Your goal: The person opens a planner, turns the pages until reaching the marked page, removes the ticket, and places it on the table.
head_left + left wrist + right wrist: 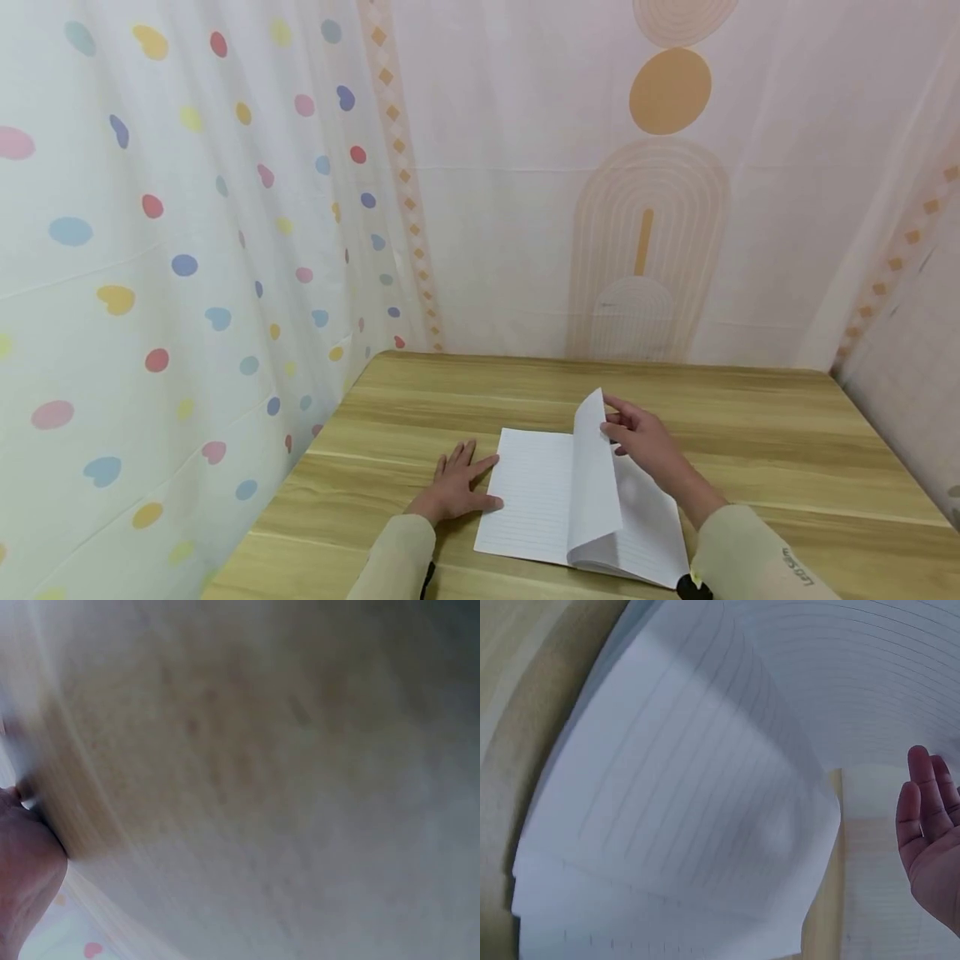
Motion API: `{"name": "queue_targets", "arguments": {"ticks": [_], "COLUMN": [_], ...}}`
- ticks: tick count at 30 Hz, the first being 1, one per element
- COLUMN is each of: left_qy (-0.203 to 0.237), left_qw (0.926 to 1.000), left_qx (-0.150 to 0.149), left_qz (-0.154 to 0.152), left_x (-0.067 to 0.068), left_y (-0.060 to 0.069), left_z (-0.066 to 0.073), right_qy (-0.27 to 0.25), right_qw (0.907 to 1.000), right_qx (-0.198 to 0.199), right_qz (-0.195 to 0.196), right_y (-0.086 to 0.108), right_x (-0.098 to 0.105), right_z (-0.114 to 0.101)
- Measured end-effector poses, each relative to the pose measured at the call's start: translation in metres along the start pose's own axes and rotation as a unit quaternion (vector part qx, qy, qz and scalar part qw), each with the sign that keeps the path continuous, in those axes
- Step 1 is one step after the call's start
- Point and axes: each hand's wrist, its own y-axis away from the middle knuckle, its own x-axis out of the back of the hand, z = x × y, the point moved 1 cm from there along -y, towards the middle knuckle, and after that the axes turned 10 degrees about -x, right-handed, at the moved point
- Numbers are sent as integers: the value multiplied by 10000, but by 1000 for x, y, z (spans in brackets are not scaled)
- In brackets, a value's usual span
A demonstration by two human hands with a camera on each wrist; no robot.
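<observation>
An open notebook (532, 492) with white lined pages lies on the wooden table. My left hand (455, 490) rests on the table at its left side, fingers spread, thumb and index finger touching the left page's edge. My right hand (643, 440) holds a raised page (594, 483) near its upper outer corner, the thumb over the edge and the fingers behind. That page stands up from the spine and curves. In the right wrist view, several fingers (926, 795) of the right hand are extended below lined paper. The left wrist view is mostly blurred.
The wooden table (780, 442) stretches beyond the notebook and to both sides. A dotted curtain (187, 333) hangs at the left, and a patterned curtain (510, 250) closes off the back. A dark band (693, 587) shows at the right sleeve's cuff.
</observation>
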Motion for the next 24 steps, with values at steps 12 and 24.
{"name": "queue_targets", "arguments": {"ticks": [12,24], "left_qy": [503,431], "left_qw": [9984,9987], "left_qx": [-196,29], "left_qz": [181,267], "left_x": [3,1], "left_y": [1,-5], "left_z": [-5,-5], "right_qy": [1755,4591], "right_qw": [9780,8716], "right_qx": [1114,1508], "right_qz": [-183,-826], "right_y": [7,22], "right_x": [-45,-74], "right_z": [19,46]}}
